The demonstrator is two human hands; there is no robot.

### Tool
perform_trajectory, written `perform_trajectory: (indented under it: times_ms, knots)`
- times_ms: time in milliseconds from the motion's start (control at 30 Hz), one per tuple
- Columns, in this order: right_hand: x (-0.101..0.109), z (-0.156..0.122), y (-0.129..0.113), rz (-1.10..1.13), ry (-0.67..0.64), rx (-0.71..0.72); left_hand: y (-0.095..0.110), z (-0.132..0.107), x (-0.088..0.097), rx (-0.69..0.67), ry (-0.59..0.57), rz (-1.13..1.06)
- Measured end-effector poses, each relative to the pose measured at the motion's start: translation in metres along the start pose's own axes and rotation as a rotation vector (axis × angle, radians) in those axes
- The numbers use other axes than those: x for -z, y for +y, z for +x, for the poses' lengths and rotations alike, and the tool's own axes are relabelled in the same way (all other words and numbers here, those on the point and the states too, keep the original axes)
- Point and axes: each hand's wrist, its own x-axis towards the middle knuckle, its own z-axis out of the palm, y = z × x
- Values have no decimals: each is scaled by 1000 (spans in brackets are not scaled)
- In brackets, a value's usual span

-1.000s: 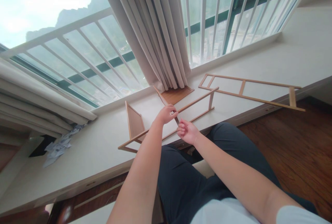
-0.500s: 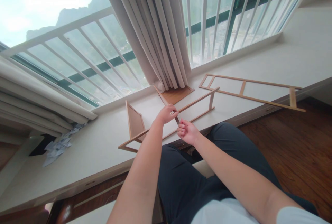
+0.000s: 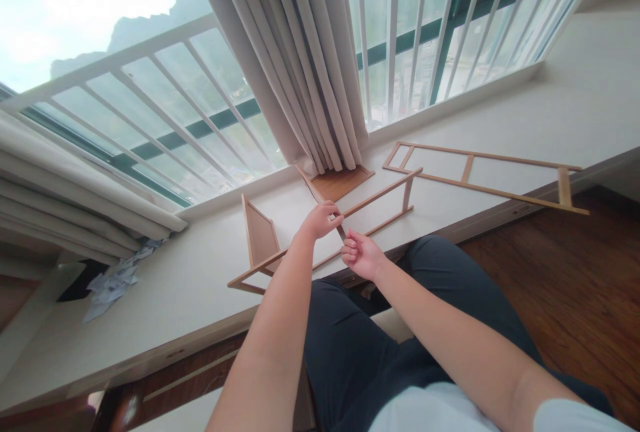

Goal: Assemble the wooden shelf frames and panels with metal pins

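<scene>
Wooden rack frame (image 3: 385, 193) stands on edge on the white bench (image 3: 190, 285) along the window, two long rails running from lower left to upper right, with a panel (image 3: 261, 237) upright at its left end and a short crosspiece (image 3: 407, 193) near the right end. Left hand (image 3: 321, 219) is clenched on the upper rail about mid-length, fingers wrapped over it. Right hand (image 3: 361, 253) sits just below and right of the left, fingers curled into a loose fist at a thin dark strut (image 3: 342, 232) that runs between the two hands; cannot tell whether it actually pinches the strut or a small part, the fingertips hide it. The hands are nearly touching.

Just behind the frame, a flat wooden board (image 3: 343, 182) lies on the bench, its far edge tucked under the hem of the beige curtain (image 3: 305, 59). To the right, well apart from the hands, a second ladder-like frame (image 3: 480, 175) lies flat on the bench, with several crosspieces. Far left on the bench, a heap of crumpled white paper scraps (image 3: 113, 282) lies beside a dark object. Another curtain (image 3: 65, 199) is bunched at far left. White window bars (image 3: 165, 115) are behind it all. The person's dark trousers (image 3: 380, 345) fill the foreground, with brown wood floor (image 3: 565, 285) to the right.
</scene>
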Motion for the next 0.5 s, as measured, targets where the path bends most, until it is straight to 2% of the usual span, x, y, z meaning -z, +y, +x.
perform_trajectory:
  times_ms: [500]
  knots:
    - [3,1,2,8,-65,3,0,0,-1,3,4,2]
